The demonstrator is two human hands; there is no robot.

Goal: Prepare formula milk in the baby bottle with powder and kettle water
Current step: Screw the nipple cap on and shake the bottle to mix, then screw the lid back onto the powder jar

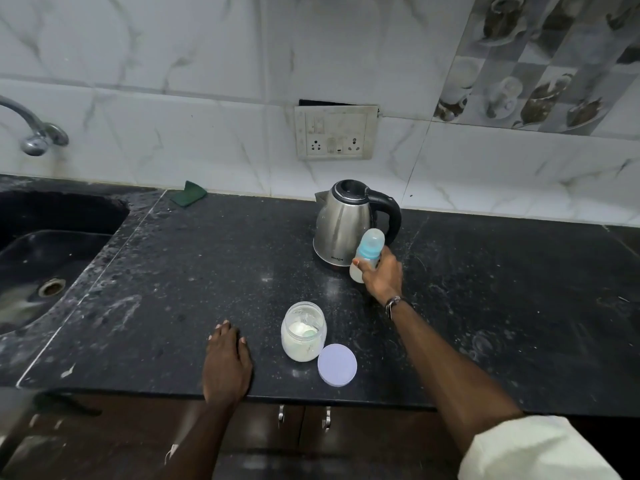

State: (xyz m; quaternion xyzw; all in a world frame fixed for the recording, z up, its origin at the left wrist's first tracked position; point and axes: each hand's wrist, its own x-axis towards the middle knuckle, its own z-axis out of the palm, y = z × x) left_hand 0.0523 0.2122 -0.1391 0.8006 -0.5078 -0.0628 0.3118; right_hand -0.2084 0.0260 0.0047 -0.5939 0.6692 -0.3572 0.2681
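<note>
- Counter (207,271): dark stone, speckled; sink (52,244) far left of the kettle, tap (34,133) above it.
- Kettle (346,223): steel, black handle turned right, lid area looks open, spout left; stands at the back near the wall under the socket plate (335,133).
- Right hand (382,275): fingers wrapped round the baby bottle (367,254), gripping its lower body, just in front-right of the kettle, by its handle.
- Bottle: capped with blue collar and clear cover, long axis tilted, top leaning toward the kettle; whitish content low down, can't tell if it rests on the counter.
- Left hand (227,355): flat, fingers straight, holding nothing, resting at the counter edge, well in front-left of the kettle.
- Powder jar (304,330): open, white powder and what looks like a scoop inside, in front of the kettle between both hands; nearer the left hand.
- Jar lid (337,364): pale, flat on the counter, touching or just beside the jar's right.
- Green scrub pad (188,192): left of the kettle by the wall.
- Judgement: cap must come off before filling; left hand is free for it, nothing blocks the way.
</note>
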